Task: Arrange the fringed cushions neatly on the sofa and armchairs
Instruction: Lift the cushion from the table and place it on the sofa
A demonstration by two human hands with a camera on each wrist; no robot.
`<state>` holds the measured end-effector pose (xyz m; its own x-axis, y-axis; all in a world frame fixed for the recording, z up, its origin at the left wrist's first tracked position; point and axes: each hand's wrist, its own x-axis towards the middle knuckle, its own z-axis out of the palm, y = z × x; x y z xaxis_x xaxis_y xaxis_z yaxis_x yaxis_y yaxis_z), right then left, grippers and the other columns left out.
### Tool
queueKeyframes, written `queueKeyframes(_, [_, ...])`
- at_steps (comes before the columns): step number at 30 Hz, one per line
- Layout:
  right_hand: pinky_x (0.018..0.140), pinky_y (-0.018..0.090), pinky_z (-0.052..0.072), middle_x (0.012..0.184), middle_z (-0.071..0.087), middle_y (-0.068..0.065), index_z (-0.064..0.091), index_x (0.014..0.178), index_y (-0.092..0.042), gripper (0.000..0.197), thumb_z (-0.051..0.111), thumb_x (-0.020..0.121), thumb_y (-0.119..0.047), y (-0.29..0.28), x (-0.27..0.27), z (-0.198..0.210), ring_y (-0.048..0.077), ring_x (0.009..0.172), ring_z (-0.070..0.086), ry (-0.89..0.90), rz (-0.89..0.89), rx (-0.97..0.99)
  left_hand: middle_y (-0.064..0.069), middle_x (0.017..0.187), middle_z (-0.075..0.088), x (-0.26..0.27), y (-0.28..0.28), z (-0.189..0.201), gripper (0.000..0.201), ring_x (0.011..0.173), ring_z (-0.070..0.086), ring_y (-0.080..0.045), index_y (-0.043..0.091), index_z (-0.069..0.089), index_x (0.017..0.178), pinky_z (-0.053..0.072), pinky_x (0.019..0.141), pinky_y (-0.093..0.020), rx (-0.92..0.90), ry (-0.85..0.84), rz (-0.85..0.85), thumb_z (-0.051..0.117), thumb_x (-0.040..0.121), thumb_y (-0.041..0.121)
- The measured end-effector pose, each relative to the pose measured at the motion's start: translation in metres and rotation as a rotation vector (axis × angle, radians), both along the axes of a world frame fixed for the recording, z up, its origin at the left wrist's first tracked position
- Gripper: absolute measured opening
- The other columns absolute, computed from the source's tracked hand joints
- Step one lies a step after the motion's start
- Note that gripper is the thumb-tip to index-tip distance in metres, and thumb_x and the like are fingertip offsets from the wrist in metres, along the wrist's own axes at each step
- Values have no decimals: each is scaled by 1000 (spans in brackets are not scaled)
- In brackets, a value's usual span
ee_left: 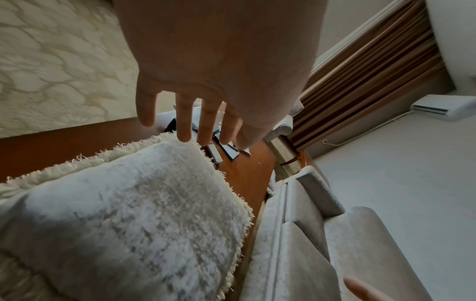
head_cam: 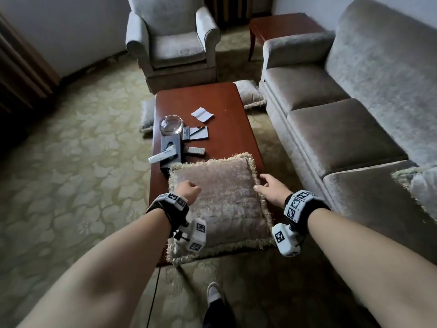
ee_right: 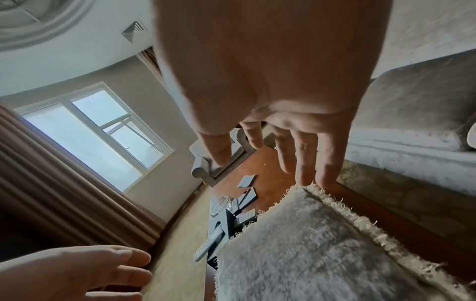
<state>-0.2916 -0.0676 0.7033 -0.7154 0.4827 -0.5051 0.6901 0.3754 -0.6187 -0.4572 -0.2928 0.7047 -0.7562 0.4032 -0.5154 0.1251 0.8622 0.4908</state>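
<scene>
I count four fringed cushions. One cushion lies flat on the near end of the coffee table, right under my two hands. My left hand hovers over its left part; from above the fingers look tucked, but my left wrist camera shows them hanging straight and loose, the fingertips just at the far fringe, gripping nothing. My right hand is at the cushion's right edge with its fingers spread and relaxed, the fingertips just beside the fringed corner; I cannot tell whether they touch it. A second cushion sits on the floor between the table's far right corner and the sofa, a third cushion on the floor against the table's left side, and a fourth cushion rests on the sofa's nearest seat at my right. The sofa has three seat pads; one armchair stands beyond the table. On the table are one glass ashtray, one dark tissue box, two remotes, and some papers. One side table stands in the far corner.
</scene>
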Motion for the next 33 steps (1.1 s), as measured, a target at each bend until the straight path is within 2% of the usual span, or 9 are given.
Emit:
queueKeyframes(7, [107, 36, 39, 128, 54, 12, 32, 151, -18, 68, 60, 93, -39, -7, -51, -70, 30, 126, 52, -117, -66, -57, -8, 62, 57, -57, -21, -67, 24, 72, 57, -27, 10, 57, 65, 40, 65, -28, -48, -131, 73, 54, 89, 15])
queueKeyframes(11, [105, 37, 40, 129, 54, 12, 29, 152, -17, 70, 59, 94, -39, -3, -60, -117, 32, 125, 53, -197, -91, -49, -20, 124, 63, -74, -27, -118, 48, 114, 61, -35, 4, 54, 130, 49, 98, -40, -93, -213, 157, 59, 87, 25])
queueKeyframes(13, [105, 36, 38, 128, 55, 14, 28, 153, -16, 70, 59, 94, -38, 0, -63, -139, 30, 121, 54, -216, -102, -51, -20, 136, 55, -78, -29, -138, 58, 122, 55, -34, 4, 45, 139, 44, 104, -40, -108, -211, 190, 59, 88, 26])
queueKeyframes(16, [106, 36, 36, 122, 52, 11, 26, 154, -15, 72, 59, 94, -36, 6, -69, -171, 23, 115, 51, -229, -134, -70, -21, 143, 49, -82, -32, -166, 62, 129, 49, -34, 1, 38, 143, 39, 107, -37, -112, -232, 242, 60, 90, 22])
queueKeyframes(20, [109, 38, 35, 149, 43, 15, 24, 154, -19, 72, 58, 94, -39, 14, -79, -215, 32, 133, 45, -256, -198, -70, -20, 151, 39, -92, -37, -213, 66, 139, 40, -33, -1, 34, 146, 34, 113, -37, -106, -259, 308, 61, 91, 24])
queueKeyframes(25, [116, 42, 29, 159, 31, 10, 23, 155, -17, 73, 55, 95, -44, 23, -88, -264, 31, 143, 34, -247, -267, -32, -19, 152, 37, -105, -42, -265, 91, 139, 40, -33, 6, 31, 149, 31, 116, -42, 34, -276, 461, 68, 78, 52])
queueKeyframes(28, [118, 46, 26, 159, 29, 11, 22, 155, -18, 74, 53, 94, -49, 27, -92, -286, 31, 144, 33, -239, -313, -49, -15, 151, 39, -107, -43, -282, 81, 139, 40, -28, 4, 28, 149, 30, 108, -28, 183, -319, 594, 70, 87, 35])
queueKeyframes(30, [117, 46, 27, 158, 31, 11, 21, 155, -19, 74, 52, 95, -49, 29, -94, -296, 32, 143, 34, -225, -354, -89, -9, 146, 48, -109, -42, -291, 94, 134, 47, -26, 11, 35, 145, 29, 109, -26, 277, -390, 654, 78, 73, 52])
queueKeyframes(33, [116, 46, 28, 158, 32, 9, 19, 155, -22, 77, 52, 94, -54, 33, -96, -299, 34, 142, 34, -207, -427, -131, -5, 127, 65, -116, -61, -346, 118, 115, 63, -26, 20, 51, 133, 45, 106, -48, 319, -470, 711, 83, 34, 75])
